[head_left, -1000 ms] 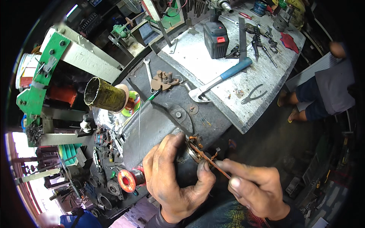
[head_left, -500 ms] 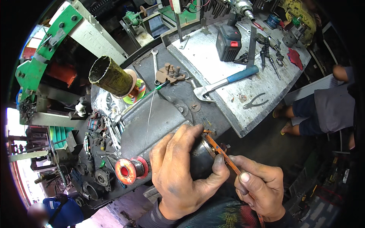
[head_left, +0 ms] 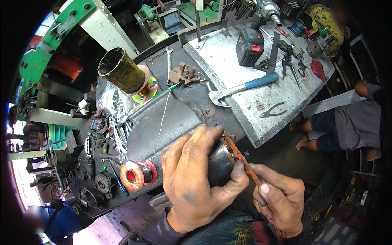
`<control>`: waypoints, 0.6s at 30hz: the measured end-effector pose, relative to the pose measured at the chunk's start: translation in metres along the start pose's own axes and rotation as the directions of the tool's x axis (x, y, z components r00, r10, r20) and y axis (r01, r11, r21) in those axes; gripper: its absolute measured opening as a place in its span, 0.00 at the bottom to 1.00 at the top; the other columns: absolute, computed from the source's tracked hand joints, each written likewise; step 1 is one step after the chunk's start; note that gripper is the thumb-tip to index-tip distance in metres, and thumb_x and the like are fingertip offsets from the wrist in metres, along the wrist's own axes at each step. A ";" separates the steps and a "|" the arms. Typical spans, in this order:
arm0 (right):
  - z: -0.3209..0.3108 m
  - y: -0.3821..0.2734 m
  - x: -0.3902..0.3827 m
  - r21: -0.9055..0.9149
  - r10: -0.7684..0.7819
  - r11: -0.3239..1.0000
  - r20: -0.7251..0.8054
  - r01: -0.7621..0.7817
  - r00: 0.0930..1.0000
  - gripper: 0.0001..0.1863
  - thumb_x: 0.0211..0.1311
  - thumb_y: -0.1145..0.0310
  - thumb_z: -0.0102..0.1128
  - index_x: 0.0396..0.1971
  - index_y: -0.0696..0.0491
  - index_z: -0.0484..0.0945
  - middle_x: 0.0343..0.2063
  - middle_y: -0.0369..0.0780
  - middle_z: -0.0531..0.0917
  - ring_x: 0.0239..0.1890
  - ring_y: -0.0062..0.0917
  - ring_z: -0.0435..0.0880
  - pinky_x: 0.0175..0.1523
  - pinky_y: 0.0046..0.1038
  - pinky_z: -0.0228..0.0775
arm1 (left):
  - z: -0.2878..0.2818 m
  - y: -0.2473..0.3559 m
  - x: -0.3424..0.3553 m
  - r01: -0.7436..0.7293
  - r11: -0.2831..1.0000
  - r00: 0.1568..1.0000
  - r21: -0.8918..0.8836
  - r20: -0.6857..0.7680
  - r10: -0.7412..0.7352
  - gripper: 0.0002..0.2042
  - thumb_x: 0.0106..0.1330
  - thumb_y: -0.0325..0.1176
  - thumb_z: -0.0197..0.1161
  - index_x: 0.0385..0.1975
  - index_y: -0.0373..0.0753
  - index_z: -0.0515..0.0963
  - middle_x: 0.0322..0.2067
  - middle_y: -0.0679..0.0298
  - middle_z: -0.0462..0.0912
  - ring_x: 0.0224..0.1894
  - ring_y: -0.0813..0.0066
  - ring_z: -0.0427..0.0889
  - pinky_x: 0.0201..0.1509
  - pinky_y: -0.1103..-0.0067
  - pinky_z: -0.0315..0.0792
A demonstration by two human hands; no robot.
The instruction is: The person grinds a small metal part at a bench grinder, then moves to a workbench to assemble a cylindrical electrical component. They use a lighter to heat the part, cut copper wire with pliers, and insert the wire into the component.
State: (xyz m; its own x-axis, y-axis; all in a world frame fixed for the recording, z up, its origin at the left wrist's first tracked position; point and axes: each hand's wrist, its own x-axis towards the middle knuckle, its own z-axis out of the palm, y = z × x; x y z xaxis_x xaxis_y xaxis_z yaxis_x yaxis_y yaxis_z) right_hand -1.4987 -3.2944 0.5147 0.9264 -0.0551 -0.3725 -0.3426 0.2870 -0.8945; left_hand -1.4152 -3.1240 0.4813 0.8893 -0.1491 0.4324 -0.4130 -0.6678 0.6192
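Observation:
My left hand (head_left: 196,179) is closed round a dark round metal part (head_left: 220,165) with a shiny rim, low in the middle of the head view. My right hand (head_left: 281,196) pinches a long, narrow orange-stained strip (head_left: 241,157), which lies across that part's rim near my left thumb; small coppery bits show at its upper end. Left of my left hand is a red spool of thin silvery wire (head_left: 130,176), with a strand running up to a green-handled tool (head_left: 173,87). Behind the hands is a dark metal bench (head_left: 155,126).
A pale board (head_left: 261,134) bears a hammer (head_left: 257,83), pliers (head_left: 269,112) and a battery pack (head_left: 247,53). A yellowed cylinder (head_left: 122,77) stands left. Assorted metal parts (head_left: 102,183) lie lower left. A person (head_left: 351,126) is at the right, another (head_left: 57,220) at lower left.
Both hands and the part sit slightly higher and farther right in the view. The bench scene has shifted as the camera moved. The strip still lies against the part's rim.

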 end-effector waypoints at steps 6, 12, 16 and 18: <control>-0.001 -0.001 0.003 -0.030 0.080 0.996 -0.027 -0.081 0.996 0.22 0.74 0.76 0.56 0.65 0.66 0.74 0.18 0.32 0.75 0.17 0.09 0.65 0.22 0.17 0.55 | 0.000 0.000 0.001 -0.005 1.000 1.000 0.014 -0.002 0.005 0.27 0.50 0.42 0.76 0.50 0.36 0.81 0.48 0.56 0.85 0.50 0.55 0.82 0.57 0.66 0.72; -0.007 -0.007 0.003 -0.228 -0.024 0.974 -0.007 0.022 1.000 0.20 0.70 0.77 0.59 0.59 0.66 0.79 0.35 0.45 0.89 0.28 0.15 0.82 0.34 0.18 0.70 | 0.000 0.002 0.002 0.004 1.000 1.000 0.013 -0.005 -0.004 0.26 0.49 0.41 0.76 0.49 0.36 0.82 0.47 0.57 0.85 0.50 0.56 0.82 0.57 0.66 0.73; -0.010 -0.005 0.006 -0.351 -0.171 0.918 0.061 0.181 0.983 0.19 0.69 0.78 0.59 0.57 0.67 0.80 0.48 0.53 0.88 0.45 0.26 0.89 0.50 0.24 0.77 | 0.000 0.002 0.001 0.013 1.000 1.000 -0.003 -0.013 -0.013 0.27 0.48 0.40 0.76 0.49 0.37 0.82 0.46 0.57 0.85 0.50 0.57 0.83 0.57 0.67 0.73; -0.012 -0.005 0.008 -0.394 -0.232 0.882 0.115 0.259 0.966 0.19 0.68 0.79 0.59 0.57 0.67 0.80 0.47 0.54 0.88 0.46 0.28 0.90 0.50 0.24 0.78 | 0.000 0.001 0.001 0.007 1.000 1.000 0.006 -0.027 -0.007 0.27 0.48 0.40 0.76 0.49 0.37 0.82 0.46 0.56 0.85 0.50 0.56 0.83 0.57 0.67 0.72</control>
State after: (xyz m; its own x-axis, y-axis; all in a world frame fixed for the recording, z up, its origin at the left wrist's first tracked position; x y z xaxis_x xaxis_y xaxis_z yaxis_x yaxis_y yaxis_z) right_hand -1.4916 -3.3079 0.5134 0.9923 -0.0097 -0.1237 -0.1239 -0.1381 -0.9826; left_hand -1.4145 -3.1252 0.4826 0.8867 -0.1248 0.4452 -0.4053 -0.6734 0.6183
